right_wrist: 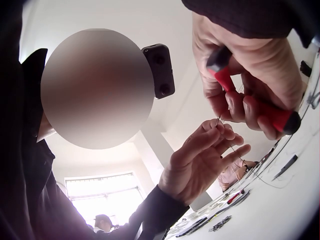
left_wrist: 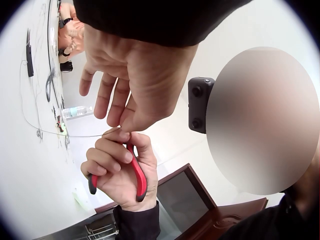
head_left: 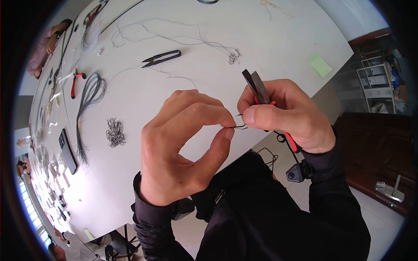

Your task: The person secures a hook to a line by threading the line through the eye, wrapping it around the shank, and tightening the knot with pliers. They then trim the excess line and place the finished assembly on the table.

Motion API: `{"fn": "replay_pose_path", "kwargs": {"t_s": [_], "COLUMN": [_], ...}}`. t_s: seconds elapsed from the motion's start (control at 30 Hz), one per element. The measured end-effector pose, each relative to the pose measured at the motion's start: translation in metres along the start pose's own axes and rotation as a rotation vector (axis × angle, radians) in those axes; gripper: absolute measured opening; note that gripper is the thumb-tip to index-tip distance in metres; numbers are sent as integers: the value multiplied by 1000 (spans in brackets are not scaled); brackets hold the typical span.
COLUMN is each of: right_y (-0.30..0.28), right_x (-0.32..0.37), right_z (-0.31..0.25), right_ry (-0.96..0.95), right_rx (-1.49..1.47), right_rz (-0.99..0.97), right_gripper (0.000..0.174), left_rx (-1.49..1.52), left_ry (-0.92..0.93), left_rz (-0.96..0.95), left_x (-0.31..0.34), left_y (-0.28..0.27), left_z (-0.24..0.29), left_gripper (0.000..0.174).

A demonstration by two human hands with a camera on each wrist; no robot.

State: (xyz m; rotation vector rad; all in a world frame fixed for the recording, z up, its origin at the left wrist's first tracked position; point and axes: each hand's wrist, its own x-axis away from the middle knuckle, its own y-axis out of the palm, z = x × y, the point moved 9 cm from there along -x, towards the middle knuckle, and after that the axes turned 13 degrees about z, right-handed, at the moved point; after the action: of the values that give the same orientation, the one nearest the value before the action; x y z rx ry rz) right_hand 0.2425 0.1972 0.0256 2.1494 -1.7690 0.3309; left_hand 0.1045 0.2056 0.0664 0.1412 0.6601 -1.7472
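Note:
Thumb and index finger of the left hand (head_left: 185, 143) pinch a small dark fish hook (head_left: 240, 127), partly hidden by the fingertips. Thin line (left_wrist: 75, 136) runs from those fingertips toward the table in the left wrist view. The right hand (head_left: 289, 113) holds pliers (left_wrist: 138, 172) with red and black handles. Their metal jaws point away from the hook, up past the index finger in the head view. The right thumb and index fingertip are right at the hook, close to the left fingertips. Both hands are raised in front of the body, near the table's edge.
On the white table (head_left: 209, 74) lie black thread snips (head_left: 162, 58), a heap of dark hooks (head_left: 115, 132), a bundle of grey line (head_left: 89, 98), hooks with line (head_left: 234, 55), red-handled pliers (head_left: 74, 85), a phone (head_left: 67, 151) and a green paper note (head_left: 320, 65). Other people sit along the far side.

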Motion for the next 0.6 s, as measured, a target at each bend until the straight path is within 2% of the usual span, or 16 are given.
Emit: {"fn": "replay_pose_path", "kwargs": {"t_s": [0.33, 0.6], "right_y": [-3, -7], "right_x": [2, -1], "right_z": [-3, 8], "right_ry": [-19, 7], "right_rx": [73, 90], "right_rz": [60, 80], "right_gripper": [25, 22], "left_rx": [0, -11], "left_ry": [-67, -49], "left_rz": [16, -60], "left_x": [0, 5], "left_y": [2, 0], "left_z": [0, -11], "left_gripper": [19, 15]}}
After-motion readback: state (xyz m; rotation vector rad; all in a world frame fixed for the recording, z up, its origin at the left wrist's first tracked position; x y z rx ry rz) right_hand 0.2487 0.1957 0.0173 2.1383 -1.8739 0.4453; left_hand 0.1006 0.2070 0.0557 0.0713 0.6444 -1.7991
